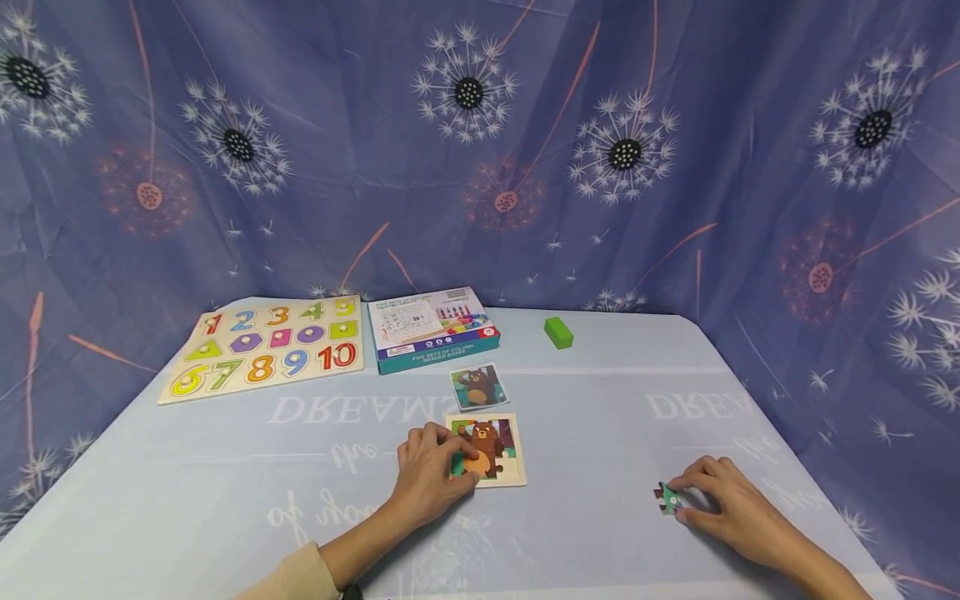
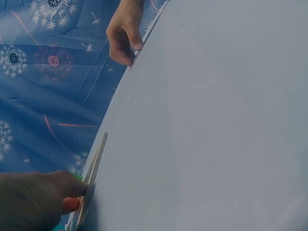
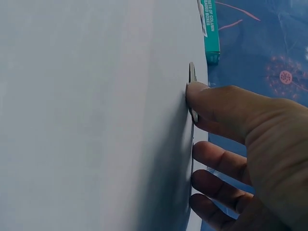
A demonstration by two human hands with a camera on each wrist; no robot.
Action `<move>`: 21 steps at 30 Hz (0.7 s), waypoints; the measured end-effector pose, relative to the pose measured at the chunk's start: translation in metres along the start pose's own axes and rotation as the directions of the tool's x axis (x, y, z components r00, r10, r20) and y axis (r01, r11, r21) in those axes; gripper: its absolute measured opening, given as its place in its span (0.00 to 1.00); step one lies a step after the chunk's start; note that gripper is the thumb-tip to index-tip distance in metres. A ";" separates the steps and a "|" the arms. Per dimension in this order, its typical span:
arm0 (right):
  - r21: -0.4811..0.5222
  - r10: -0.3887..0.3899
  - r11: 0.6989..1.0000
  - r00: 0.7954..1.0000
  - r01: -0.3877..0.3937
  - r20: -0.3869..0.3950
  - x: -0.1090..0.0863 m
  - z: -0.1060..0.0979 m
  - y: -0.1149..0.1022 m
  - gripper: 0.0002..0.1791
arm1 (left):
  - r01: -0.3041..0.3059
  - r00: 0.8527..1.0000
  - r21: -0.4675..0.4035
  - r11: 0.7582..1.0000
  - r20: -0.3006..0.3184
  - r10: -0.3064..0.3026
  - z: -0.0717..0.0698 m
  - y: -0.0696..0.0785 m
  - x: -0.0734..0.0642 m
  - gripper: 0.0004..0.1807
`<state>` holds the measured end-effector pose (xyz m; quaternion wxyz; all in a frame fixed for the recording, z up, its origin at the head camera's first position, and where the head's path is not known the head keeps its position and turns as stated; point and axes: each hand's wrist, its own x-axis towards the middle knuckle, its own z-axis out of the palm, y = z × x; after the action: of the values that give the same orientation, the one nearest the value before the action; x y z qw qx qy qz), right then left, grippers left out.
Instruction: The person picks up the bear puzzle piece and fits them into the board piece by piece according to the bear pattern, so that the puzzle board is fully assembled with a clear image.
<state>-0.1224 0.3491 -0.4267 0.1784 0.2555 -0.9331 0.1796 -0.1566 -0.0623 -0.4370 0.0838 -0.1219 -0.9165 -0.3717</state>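
A square jigsaw board point(image 1: 516, 477) with a brown bear picture lies on the table, with pale gaps at its lower right. My left hand point(image 1: 431, 473) holds it at the left side, index finger over the picture and thumb at the lower edge. In the left wrist view the thumb bears on the board's edge point(image 2: 98, 156). Off to the right, my right hand point(image 1: 731, 510) pinches a small green and brown jigsaw piece point(image 1: 667, 498) between thumb and index finger. The right wrist view shows that piece point(image 3: 192, 72) edge-on, its face hidden.
Just behind the board lies a bear picture card point(image 1: 478, 387). Farther back are a beaded-boxes carton point(image 1: 435, 329), a wooden number board point(image 1: 262, 350) and a green block point(image 1: 558, 332). A patterned blue curtain point(image 1: 360, 167) hangs behind the table.
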 end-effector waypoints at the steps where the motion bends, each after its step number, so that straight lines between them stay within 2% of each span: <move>1: -0.004 -0.006 1.000 1.000 0.006 -0.004 0.001 0.000 -0.001 0.19 | 0.000 1.000 0.001 1.000 0.001 0.000 0.000 0.000 0.000 0.08; 10: -0.007 -0.024 1.000 0.999 0.024 0.038 0.028 0.009 -0.019 0.17 | -0.002 1.000 0.005 1.000 -0.005 0.002 0.000 0.001 0.000 0.08; 21: 0.052 0.029 0.998 0.988 -0.038 0.154 0.075 0.037 -0.063 0.15 | -0.014 1.000 0.022 1.000 -0.009 0.014 0.000 0.001 0.000 0.09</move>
<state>-0.1577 0.2517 -0.4119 0.0962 0.2577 -0.9429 0.1880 -0.1560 -0.0619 -0.4364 0.0917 -0.1256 -0.9193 -0.3616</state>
